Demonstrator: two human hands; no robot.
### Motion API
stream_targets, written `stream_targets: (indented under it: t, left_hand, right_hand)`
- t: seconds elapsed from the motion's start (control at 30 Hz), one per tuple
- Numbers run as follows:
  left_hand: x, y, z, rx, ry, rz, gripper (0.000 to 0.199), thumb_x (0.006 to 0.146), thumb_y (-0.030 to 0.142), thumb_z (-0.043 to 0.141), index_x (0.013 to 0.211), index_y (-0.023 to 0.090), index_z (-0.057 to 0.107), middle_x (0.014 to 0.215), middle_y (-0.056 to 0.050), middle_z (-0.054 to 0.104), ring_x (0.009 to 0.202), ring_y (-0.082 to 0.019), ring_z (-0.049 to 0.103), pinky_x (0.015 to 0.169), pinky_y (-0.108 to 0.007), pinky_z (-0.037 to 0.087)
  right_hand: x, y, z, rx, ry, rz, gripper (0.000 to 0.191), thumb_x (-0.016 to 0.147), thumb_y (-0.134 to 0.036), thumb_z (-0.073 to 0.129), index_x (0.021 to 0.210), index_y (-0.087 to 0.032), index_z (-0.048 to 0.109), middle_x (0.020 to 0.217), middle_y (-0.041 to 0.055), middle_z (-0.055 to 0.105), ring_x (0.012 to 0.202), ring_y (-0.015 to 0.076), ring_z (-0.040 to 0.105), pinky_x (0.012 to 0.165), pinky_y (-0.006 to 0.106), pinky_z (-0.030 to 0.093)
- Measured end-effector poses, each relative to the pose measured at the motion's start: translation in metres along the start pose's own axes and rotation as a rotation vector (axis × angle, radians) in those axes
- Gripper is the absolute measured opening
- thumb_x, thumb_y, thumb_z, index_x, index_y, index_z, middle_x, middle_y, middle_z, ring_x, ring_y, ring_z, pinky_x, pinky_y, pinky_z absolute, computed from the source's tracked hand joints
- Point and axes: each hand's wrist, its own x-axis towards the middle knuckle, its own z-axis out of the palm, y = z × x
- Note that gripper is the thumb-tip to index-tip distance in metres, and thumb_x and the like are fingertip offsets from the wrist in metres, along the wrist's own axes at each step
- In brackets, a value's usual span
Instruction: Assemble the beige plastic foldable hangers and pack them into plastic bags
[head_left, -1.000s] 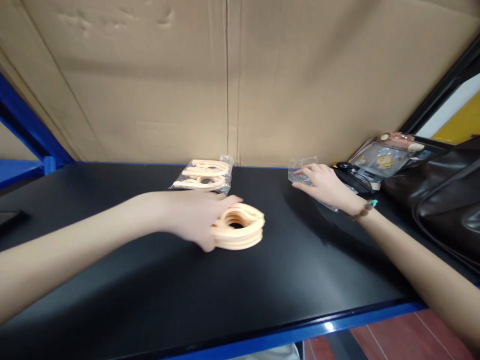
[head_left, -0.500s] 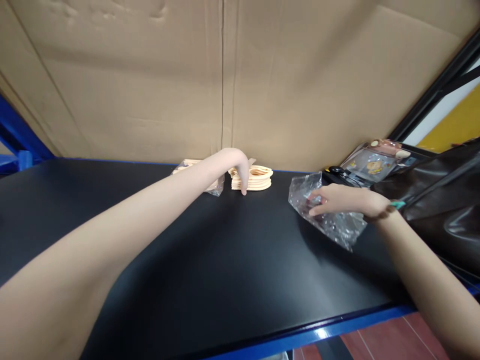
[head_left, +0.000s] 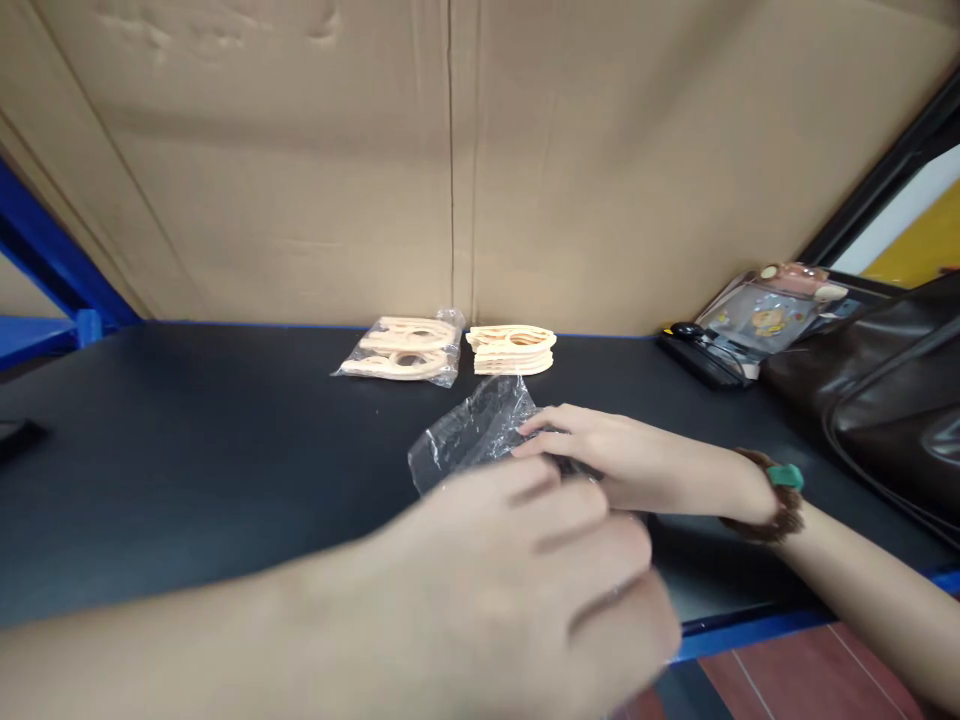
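Note:
My right hand (head_left: 600, 450), with a brown bracelet and a green piece at the wrist, has its fingers closed on a crinkled clear plastic bag (head_left: 472, 430). Large and slightly blurred in the foreground, my left hand (head_left: 525, 570) is curled with its knuckles up, covering the near part of the bag. Its fingertips are hidden, so what they hold cannot be seen. Beyond the bag stands a neat stack of cream-coloured flat pieces (head_left: 514, 352) with a rounded opening. Just left of it, similar cream pieces lie in a clear packet (head_left: 401, 350).
The black tabletop (head_left: 225, 450) has a blue edge and a cardboard wall (head_left: 300, 170) behind it. At the right are a small black device (head_left: 701, 358), a transparent pouch (head_left: 757, 315) and a dark leather bag (head_left: 885, 370). A dark object (head_left: 19, 437) shows at the far left.
My left hand has left the cream stack and come back toward me, beside the right hand. The plastic bag has moved left with my right hand, to the table's middle.

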Motion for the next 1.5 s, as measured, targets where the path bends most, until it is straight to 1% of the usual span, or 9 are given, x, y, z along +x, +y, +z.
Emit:
stream_targets:
  t: [0.13,0.27,0.43,0.63,0.77,0.93,1.13,1.33,1.5]
  left_hand:
    - [-0.026,0.015,0.023,-0.031,-0.266,-0.158,0.051,0.095,0.048,0.040,0.130,0.012,0.050,0.133,-0.014,0.055,0.109,-0.027,0.059,0.083,-0.034,0.052]
    - [-0.046,-0.017,0.025,-0.102,-0.373,-0.269,0.065,0.094,0.058,0.031,0.137,0.012,0.043,0.103,-0.013,0.069,0.080,-0.024,0.068,0.064,-0.032,0.053]
    - [-0.062,-0.051,0.018,0.212,-0.400,-0.585,0.056,0.098,0.052,0.025,0.128,0.015,0.054,0.087,-0.008,0.071,0.073,-0.026,0.069,0.056,-0.034,0.049]
    - [-0.077,-0.063,0.033,0.255,-0.417,-0.637,0.051,0.095,0.051,0.037,0.126,0.014,0.055,0.110,-0.012,0.062,0.096,-0.029,0.063,0.071,-0.039,0.053]
    - [-0.084,-0.069,0.043,0.001,-0.362,-0.606,0.059,0.096,0.054,0.030,0.141,0.017,0.039,0.144,-0.012,0.040,0.130,-0.028,0.040,0.105,-0.043,0.039]
    - [-0.084,-0.071,0.048,-0.125,-0.395,-0.701,0.072,0.091,0.066,0.027,0.147,0.021,0.029,0.155,-0.008,0.021,0.141,-0.032,0.020,0.114,-0.052,0.023]
    - [-0.087,-0.070,0.051,-0.129,-0.370,-0.708,0.073,0.089,0.068,0.031,0.147,0.023,0.028,0.155,-0.006,0.018,0.142,-0.030,0.017,0.116,-0.050,0.018]
    - [-0.081,-0.057,0.048,-0.177,-0.414,-0.705,0.079,0.088,0.070,0.033,0.148,0.021,0.023,0.156,-0.009,0.012,0.143,-0.031,0.008,0.115,-0.053,0.016]
    - [-0.068,-0.043,0.044,-0.237,-0.431,-0.692,0.083,0.089,0.070,0.028,0.149,0.015,0.016,0.156,-0.013,0.010,0.143,-0.029,0.007,0.115,-0.052,0.016]
  right_hand:
    - [0.001,-0.001,0.008,-0.180,-0.007,0.013,0.057,0.089,-0.046,0.058,0.137,-0.019,0.045,0.142,0.0148,0.040,0.120,0.0282,0.051,0.090,0.039,0.050]
    - [0.000,-0.011,0.006,-0.284,0.077,0.170,0.041,0.095,-0.045,0.046,0.125,-0.018,0.056,0.105,0.0106,0.066,0.081,0.0229,0.067,0.066,0.032,0.052]
    - [0.002,-0.022,-0.008,-0.051,0.008,0.171,0.028,0.100,-0.034,0.038,0.107,-0.024,0.064,0.069,-0.0018,0.068,0.063,0.0141,0.065,0.060,0.024,0.044]
    - [0.009,-0.019,-0.001,0.288,-0.091,-0.035,0.020,0.097,-0.019,0.046,0.108,-0.022,0.062,0.081,-0.0048,0.072,0.066,0.0076,0.064,0.066,0.019,0.043]
    - [0.012,-0.014,0.012,0.082,0.038,-0.011,0.010,0.093,-0.024,0.054,0.093,-0.021,0.064,0.080,-0.0019,0.068,0.070,0.0111,0.060,0.064,0.021,0.040]
    - [0.010,-0.007,0.013,-0.034,0.059,0.120,0.011,0.089,-0.026,0.059,0.080,-0.020,0.061,0.075,-0.0042,0.064,0.066,0.0112,0.057,0.062,0.023,0.038]
    - [0.011,-0.007,0.015,-0.072,0.022,-0.004,0.024,0.092,-0.029,0.057,0.114,-0.024,0.064,0.084,-0.0003,0.065,0.076,0.0150,0.057,0.069,0.028,0.044]
    - [0.014,-0.010,0.022,-0.002,0.072,-0.187,0.025,0.093,-0.025,0.055,0.115,-0.021,0.064,0.117,0.0048,0.062,0.108,0.0193,0.053,0.095,0.036,0.044]
    - [0.012,-0.012,0.026,-0.002,0.022,-0.240,0.055,0.093,-0.042,0.052,0.138,-0.011,0.045,0.143,0.0144,0.043,0.133,0.0234,0.037,0.110,0.041,0.034]
